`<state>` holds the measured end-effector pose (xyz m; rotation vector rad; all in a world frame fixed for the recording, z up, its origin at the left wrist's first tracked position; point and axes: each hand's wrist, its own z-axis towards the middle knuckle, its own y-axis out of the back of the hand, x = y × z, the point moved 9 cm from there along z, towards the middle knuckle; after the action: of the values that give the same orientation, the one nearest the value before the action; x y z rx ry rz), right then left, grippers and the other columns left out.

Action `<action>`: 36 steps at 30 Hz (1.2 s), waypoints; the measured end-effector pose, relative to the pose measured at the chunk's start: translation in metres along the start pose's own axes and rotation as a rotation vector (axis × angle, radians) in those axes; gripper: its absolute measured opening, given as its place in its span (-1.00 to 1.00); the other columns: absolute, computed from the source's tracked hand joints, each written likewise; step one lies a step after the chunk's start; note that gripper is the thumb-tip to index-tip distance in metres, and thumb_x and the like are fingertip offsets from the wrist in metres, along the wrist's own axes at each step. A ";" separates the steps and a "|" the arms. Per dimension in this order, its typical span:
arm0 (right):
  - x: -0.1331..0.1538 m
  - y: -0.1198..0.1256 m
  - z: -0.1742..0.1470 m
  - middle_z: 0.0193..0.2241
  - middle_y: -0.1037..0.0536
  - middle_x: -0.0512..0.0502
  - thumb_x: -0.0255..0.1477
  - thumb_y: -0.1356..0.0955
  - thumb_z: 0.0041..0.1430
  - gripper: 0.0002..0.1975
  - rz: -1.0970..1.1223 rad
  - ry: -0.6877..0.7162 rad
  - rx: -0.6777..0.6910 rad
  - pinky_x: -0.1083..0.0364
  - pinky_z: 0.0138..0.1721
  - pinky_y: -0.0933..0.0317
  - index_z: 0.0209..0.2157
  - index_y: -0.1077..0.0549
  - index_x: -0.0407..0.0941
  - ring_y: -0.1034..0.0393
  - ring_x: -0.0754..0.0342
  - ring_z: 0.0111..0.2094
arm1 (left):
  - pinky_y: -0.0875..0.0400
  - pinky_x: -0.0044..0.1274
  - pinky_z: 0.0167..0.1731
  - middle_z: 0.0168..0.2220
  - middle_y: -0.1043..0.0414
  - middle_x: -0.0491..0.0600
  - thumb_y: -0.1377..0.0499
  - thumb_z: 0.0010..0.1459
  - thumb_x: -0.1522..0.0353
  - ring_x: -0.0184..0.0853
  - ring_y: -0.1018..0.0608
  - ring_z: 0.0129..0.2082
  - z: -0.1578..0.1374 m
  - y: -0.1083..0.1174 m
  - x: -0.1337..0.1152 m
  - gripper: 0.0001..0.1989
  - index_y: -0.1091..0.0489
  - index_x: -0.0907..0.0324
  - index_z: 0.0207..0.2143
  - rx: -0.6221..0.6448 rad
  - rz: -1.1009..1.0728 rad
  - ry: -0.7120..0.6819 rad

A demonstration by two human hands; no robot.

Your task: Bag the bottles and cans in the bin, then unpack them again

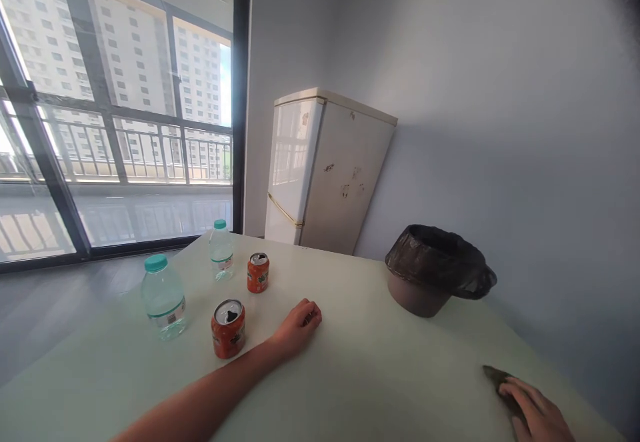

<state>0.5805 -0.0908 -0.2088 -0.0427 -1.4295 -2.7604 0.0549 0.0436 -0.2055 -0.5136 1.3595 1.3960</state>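
My left hand (299, 325) rests on the pale table (360, 362) with its fingers curled in loosely, and nothing shows in them. Just left of that forearm stands an opened orange-red drink can (229, 337). At the right front, my right hand (540, 412) presses down on a dark cloth (496, 378), fingers bent over it. Only the cloth's pointed front end sticks out; the rest is under the hand. A second opened can (258, 277) stands farther back, upright.
Two clear bottles with teal caps, a nearer bottle (163, 295) and a farther bottle (221, 252), stand at left. A brown bin (417, 295) lined with a black bag (420, 259) sits at back right. Beyond the table are a fridge (345, 175) and a window (125, 95).
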 end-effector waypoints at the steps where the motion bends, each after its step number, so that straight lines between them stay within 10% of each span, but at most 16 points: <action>1: -0.003 -0.009 -0.003 -0.02 -0.63 -0.26 -0.25 -0.26 0.11 -0.59 0.059 -0.043 0.048 -0.18 -0.12 -0.51 -0.13 -0.63 -0.05 -0.59 -0.28 -0.07 | -0.26 -0.49 -0.24 -0.27 -0.32 -0.06 -0.05 0.30 0.33 -0.35 -0.37 -0.30 0.000 0.000 -0.002 -0.83 -0.36 0.16 -0.34 0.004 0.005 -0.001; 4: -0.007 -0.034 -0.008 0.23 -0.48 -0.28 -0.08 -0.23 0.21 -0.36 0.113 -0.166 0.162 -0.17 0.04 -0.50 0.19 -0.49 -0.13 -0.49 -0.27 0.13 | -0.26 -0.49 -0.25 -0.27 -0.31 -0.06 -0.04 0.32 0.30 -0.34 -0.36 -0.30 0.000 0.001 -0.005 -0.81 -0.35 0.16 -0.34 0.003 0.017 0.005; 11: -0.011 -0.046 -0.012 0.26 -0.43 -0.27 0.03 -0.15 0.26 -0.25 0.021 -0.230 0.245 -0.22 0.09 -0.47 0.21 -0.51 -0.16 -0.42 -0.32 0.21 | -0.26 -0.49 -0.24 -0.28 -0.33 -0.05 -0.01 0.30 0.36 -0.34 -0.37 -0.30 -0.003 -0.004 -0.012 -0.81 -0.35 0.17 -0.37 0.074 0.070 -0.006; 22: 0.107 0.094 0.026 -0.06 -0.57 -0.31 -0.24 -0.23 0.36 -0.65 -0.140 0.033 -0.395 -0.22 0.07 -0.32 -0.02 -0.46 -0.16 -0.50 -0.27 -0.06 | -0.28 -0.47 -0.22 -0.24 -0.33 -0.02 0.01 0.34 0.29 -0.34 -0.38 -0.31 -0.006 -0.003 -0.021 -0.72 -0.41 0.17 -0.36 0.106 0.078 0.003; 31: 0.192 0.144 0.182 -0.11 -0.58 -0.24 -0.33 -0.25 0.36 -0.76 0.096 0.097 -0.422 -0.08 0.14 -0.25 -0.10 -0.49 -0.12 -0.44 -0.14 -0.03 | -0.29 -0.48 -0.22 -0.24 -0.35 -0.02 -0.01 0.33 0.33 -0.34 -0.40 -0.29 -0.004 -0.005 -0.015 -0.74 -0.44 0.17 -0.35 0.091 0.071 -0.034; 36: 0.170 0.091 0.272 -0.20 -0.60 -0.35 -0.18 -0.29 0.31 -0.62 0.092 -0.101 -0.100 -0.09 -0.05 -0.28 -0.17 -0.53 -0.22 -0.48 -0.19 -0.13 | -0.30 -0.49 -0.21 -0.24 -0.36 -0.02 -0.03 0.32 0.36 -0.34 -0.41 -0.28 -0.002 -0.007 -0.013 -0.75 -0.47 0.17 -0.35 0.095 0.084 -0.044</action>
<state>0.4170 0.0756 0.0290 -0.2481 -1.2739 -2.7877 0.0649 0.0352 -0.1979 -0.3651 1.4182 1.3952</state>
